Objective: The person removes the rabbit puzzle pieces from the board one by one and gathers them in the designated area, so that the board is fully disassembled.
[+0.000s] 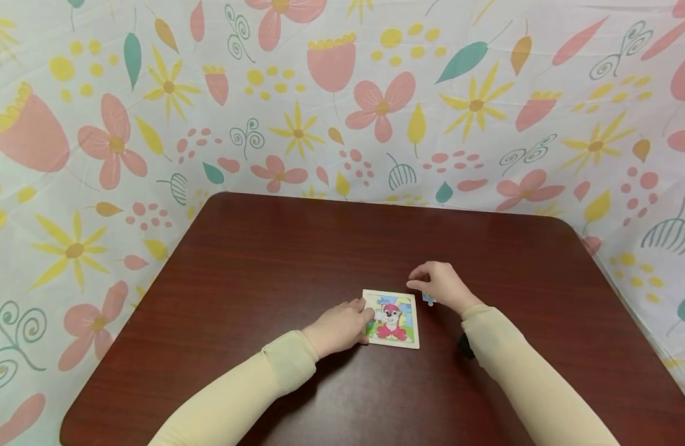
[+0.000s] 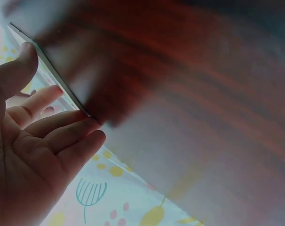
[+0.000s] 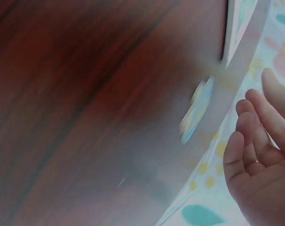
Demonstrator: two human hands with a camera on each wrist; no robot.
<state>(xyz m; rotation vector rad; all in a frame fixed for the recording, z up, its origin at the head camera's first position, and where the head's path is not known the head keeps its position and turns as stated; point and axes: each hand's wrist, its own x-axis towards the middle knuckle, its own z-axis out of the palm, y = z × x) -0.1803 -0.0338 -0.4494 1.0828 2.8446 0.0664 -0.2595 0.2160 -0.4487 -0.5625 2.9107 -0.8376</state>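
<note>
A square jigsaw puzzle (image 1: 391,319) with a pale frame lies on the table, showing a pink-and-white cartoon dog. Pale bare board shows at its upper left. My left hand (image 1: 341,325) holds the puzzle by its left side, thumb at the near corner and fingers at the far one, with one finger over the picture. In the left wrist view the thumb and fingers straddle the board's thin edge (image 2: 62,77). A loose puzzle piece (image 3: 197,110), blue and yellow, lies right of the frame. Over it hovers my right hand (image 1: 440,285), fingers loosely bent, holding nothing.
The dark red-brown wooden table (image 1: 298,248) has rounded far corners. Behind and beside it hangs a white cloth (image 1: 320,93) printed with flowers and leaves. A small black object (image 1: 465,345) shows under the right sleeve at the wrist.
</note>
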